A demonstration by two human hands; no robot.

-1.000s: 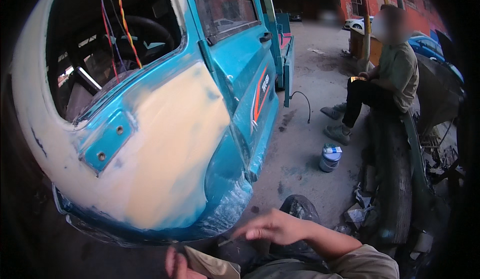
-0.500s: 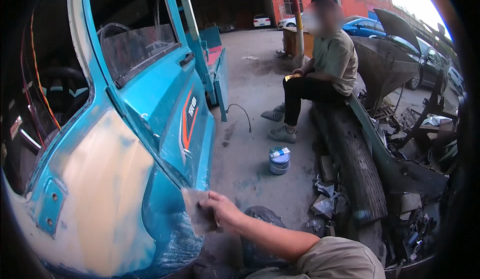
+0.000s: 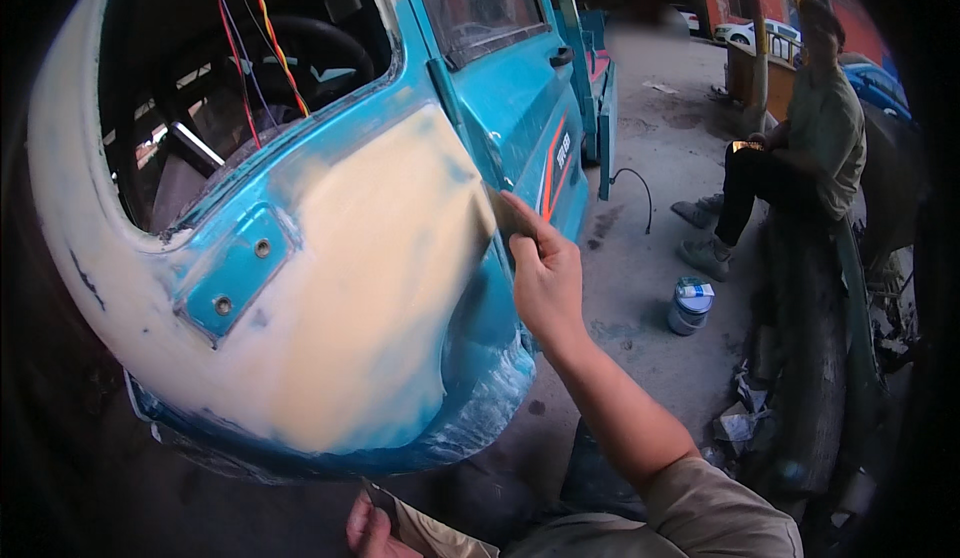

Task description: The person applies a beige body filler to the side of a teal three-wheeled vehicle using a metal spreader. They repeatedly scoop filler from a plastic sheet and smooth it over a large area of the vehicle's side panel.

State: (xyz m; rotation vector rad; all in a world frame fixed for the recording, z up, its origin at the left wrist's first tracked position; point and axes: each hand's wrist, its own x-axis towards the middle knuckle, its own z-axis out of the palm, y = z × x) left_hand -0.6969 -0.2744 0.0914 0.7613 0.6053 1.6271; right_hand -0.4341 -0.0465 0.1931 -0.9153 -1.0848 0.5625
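Fingers of the right hand [image 3: 550, 283] pinch a thin, flat, dark scraper [image 3: 507, 215] at the cream-and-turquoise cab panel's [image 3: 370, 258] edge, the left hand's [image 3: 373, 530] clasp a flat tan sheet [image 3: 438, 532] lower down, and white lettering [image 3: 563, 148] marks the turquoise door [image 3: 492, 86] beyond.

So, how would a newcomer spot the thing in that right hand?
Find the teal cab, then its big cream patch. At the patch's right edge, the right hand grips a thin, dark tool. Unlike the flat piece in the left hand below, it's up beside the cab.
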